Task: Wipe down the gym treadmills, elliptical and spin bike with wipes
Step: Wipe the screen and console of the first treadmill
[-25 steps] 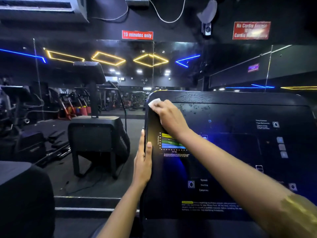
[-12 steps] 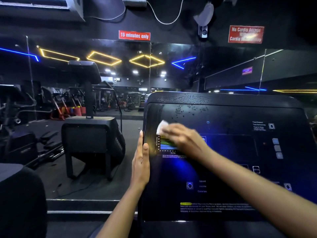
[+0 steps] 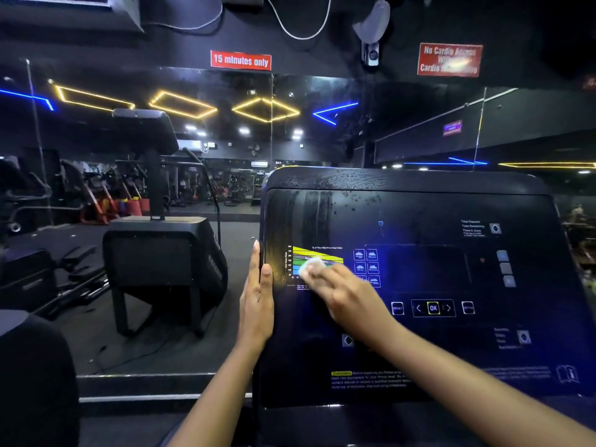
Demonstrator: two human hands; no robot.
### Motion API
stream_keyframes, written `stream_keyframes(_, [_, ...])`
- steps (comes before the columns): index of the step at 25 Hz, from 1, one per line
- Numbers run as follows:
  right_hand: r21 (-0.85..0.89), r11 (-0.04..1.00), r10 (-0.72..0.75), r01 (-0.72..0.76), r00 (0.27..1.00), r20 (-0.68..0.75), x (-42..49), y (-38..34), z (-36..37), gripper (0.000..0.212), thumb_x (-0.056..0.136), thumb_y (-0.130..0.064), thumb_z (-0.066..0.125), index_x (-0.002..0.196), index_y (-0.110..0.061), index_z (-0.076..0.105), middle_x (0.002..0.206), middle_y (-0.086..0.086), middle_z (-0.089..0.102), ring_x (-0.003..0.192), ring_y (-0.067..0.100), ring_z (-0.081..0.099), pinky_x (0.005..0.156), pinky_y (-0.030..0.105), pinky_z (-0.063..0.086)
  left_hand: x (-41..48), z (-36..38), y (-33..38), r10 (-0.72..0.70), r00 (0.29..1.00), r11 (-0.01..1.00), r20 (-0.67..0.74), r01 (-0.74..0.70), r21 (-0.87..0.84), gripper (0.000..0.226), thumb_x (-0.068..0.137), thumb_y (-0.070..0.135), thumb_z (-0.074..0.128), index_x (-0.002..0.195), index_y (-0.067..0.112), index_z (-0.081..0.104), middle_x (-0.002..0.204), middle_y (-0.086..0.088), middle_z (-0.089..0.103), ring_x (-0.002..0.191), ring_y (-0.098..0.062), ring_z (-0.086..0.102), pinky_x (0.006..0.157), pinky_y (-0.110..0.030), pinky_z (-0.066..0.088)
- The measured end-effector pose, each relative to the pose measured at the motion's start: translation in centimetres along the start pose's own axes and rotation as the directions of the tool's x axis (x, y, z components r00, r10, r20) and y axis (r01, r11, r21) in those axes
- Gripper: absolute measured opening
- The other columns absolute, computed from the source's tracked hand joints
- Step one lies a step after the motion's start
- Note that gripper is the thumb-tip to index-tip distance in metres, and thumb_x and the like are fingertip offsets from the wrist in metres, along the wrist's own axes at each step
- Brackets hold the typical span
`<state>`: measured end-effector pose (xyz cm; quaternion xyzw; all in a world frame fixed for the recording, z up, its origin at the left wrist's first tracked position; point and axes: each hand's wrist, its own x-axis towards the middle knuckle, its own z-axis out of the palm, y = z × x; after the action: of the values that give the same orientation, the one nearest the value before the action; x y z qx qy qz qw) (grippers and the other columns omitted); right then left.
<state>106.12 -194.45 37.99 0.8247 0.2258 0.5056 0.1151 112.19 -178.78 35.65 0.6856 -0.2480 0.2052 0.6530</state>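
**Two hands on the console**

Both hands sit left of centre in the frame. My right hand (image 3: 350,296) presses a white wipe (image 3: 312,265) under its fingertips onto the console (image 3: 419,350), over the coloured chart. My left hand (image 3: 258,304) lies flat and open along the console's left edge, thumb on the front face. Wet streaks show above the chart.

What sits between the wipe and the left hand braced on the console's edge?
In the head view, only a bare strip of dark console separates the wipe from the left hand: the chart's left edge, nothing else.
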Motion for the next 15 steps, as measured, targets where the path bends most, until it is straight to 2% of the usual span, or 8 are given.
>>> stream_keyframes(2, [0.014, 0.996, -0.088, 0.088, 0.995, 0.035, -2.0, -1.0, -0.5, 0.039, 0.08, -0.008, 0.043, 0.112, -0.01, 0.066, 0.108, 0.002, 0.065, 0.081, 0.017, 0.053, 0.036, 0.025, 0.047, 0.0, 0.1, 0.3, -0.012, 1.0, 1.0, 0.003, 0.012, 0.007, 0.058, 0.082, 0.076, 0.017, 0.136, 0.055, 0.009, 0.146, 0.019, 0.025, 0.126, 0.001, 0.028, 0.101, -0.019, 0.022])
stream_keyframes(4, [0.077, 0.994, -0.083, 0.082, 0.997, 0.008, -0.5, 0.0, -0.9, 0.032, 0.082, -0.008, 0.051, 0.109, -0.013, 0.067, 0.109, 0.001, 0.065, 0.086, 0.019, 0.058, 0.041, 0.028, 0.051, 0.0, 0.0, 0.3, -0.023, 1.0, 1.0, 0.001, 0.023, 0.013, 0.049, 0.092, 0.062, 0.021, 0.138, 0.05, 0.009, 0.151, 0.011, 0.027, 0.124, 0.001, 0.028, 0.101, -0.019, 0.022])
stream_keyframes(5, [0.108, 0.993, -0.034, 0.038, 0.999, -0.032, 1.5, 1.0, -1.0, 0.03, 0.083, -0.006, 0.053, 0.108, -0.013, 0.067, 0.108, 0.002, 0.065, 0.088, 0.021, 0.06, 0.046, 0.031, 0.054, 0.0, 0.0, 0.3, -0.027, 1.0, 1.0, -0.002, 0.027, 0.013, 0.049, 0.091, 0.059, 0.021, 0.138, 0.05, 0.01, 0.152, 0.009, 0.028, 0.125, 0.0, 0.028, 0.102, -0.019, 0.023])
stream_keyframes(7, [0.115, 0.989, 0.109, -0.097, 0.989, -0.098, 6.8, 3.7, -0.6, 0.032, 0.084, -0.004, 0.046, 0.106, -0.011, 0.067, 0.103, 0.005, 0.066, 0.087, 0.026, 0.059, 0.053, 0.038, 0.055, 0.0, 0.0, 0.1, -0.036, 0.999, 0.999, -0.003, 0.036, 0.009, 0.049, 0.091, 0.062, 0.022, 0.137, 0.052, 0.01, 0.152, 0.006, 0.031, 0.131, -0.005, 0.032, 0.103, -0.022, 0.024])
stream_keyframes(10, [0.025, 0.976, 0.216, -0.215, 0.975, -0.044, 11.8, 5.5, 0.4, 0.037, 0.082, -0.001, 0.035, 0.104, -0.006, 0.065, 0.099, 0.005, 0.064, 0.08, 0.027, 0.055, 0.049, 0.041, 0.053, 0.1, 0.1, -0.1, -0.036, 0.999, 0.999, 0.0, 0.036, 0.025, 0.052, 0.084, 0.064, 0.019, 0.135, 0.057, 0.01, 0.151, 0.005, 0.034, 0.134, -0.014, 0.037, 0.105, -0.027, 0.028])
stream_keyframes(12, [-0.029, 0.985, 0.17, -0.171, 0.985, -0.031, 11.1, 4.5, 0.9, 0.04, 0.084, -0.005, 0.029, 0.105, -0.007, 0.063, 0.102, 0.004, 0.063, 0.075, 0.024, 0.051, 0.043, 0.038, 0.05, 0.2, 0.0, -0.2, -0.034, 0.999, 0.999, 0.0, 0.034, 0.021, 0.05, 0.085, 0.064, 0.019, 0.134, 0.058, 0.011, 0.151, 0.005, 0.034, 0.134, -0.014, 0.037, 0.107, -0.029, 0.029])
stream_keyframes(15, [-0.009, 0.998, 0.058, -0.058, 0.998, -0.039, 6.5, 1.9, 1.1, 0.04, 0.083, -0.005, 0.034, 0.109, -0.01, 0.064, 0.105, 0.004, 0.063, 0.073, 0.022, 0.05, 0.037, 0.032, 0.048, 0.2, 0.0, -0.1, -0.022, 1.0, 1.0, -0.002, 0.022, 0.016, 0.052, 0.093, 0.06, 0.022, 0.143, 0.047, 0.014, 0.153, 0.007, 0.029, 0.135, -0.009, 0.032, 0.106, -0.024, 0.025])
